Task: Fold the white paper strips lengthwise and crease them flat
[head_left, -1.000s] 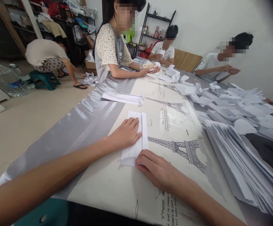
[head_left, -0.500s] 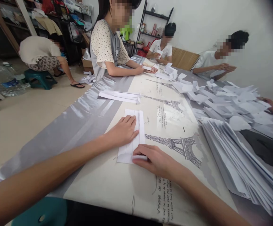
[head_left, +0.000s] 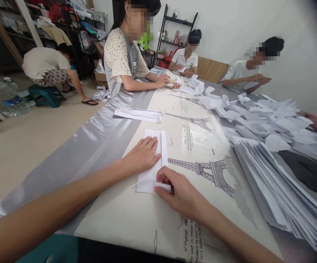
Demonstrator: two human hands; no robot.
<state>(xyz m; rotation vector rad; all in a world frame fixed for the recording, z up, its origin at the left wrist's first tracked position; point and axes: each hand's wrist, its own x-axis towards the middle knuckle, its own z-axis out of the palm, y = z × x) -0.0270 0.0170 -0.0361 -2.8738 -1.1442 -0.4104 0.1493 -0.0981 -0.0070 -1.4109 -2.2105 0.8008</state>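
Observation:
A folded sheet of white paper (head_left: 149, 166) lies lengthwise on the table, with long creases and a narrow raised flap along its right side. My left hand (head_left: 144, 153) rests flat on its upper part, fingers stretched out and pressing it down. At the near right corner, my right hand (head_left: 174, 186) has thumb and curled fingers on a short folded-up flap (head_left: 162, 187). Part of that flap is hidden behind the fingers. Just beyond my hands lies a stack of folded paper strips (head_left: 138, 114).
The table has a printed cloth (head_left: 114, 215). A stack of white sheets (head_left: 275, 186) is on the right, below a pile of folded papers (head_left: 273, 113). Several people sit or stand around the table. Someone bends over on a green stool (head_left: 47, 94) at the left.
My right hand's index finger has lifted and curled back from the near flap, while the thumb stays at it. My left hand keeps its place on the paper.

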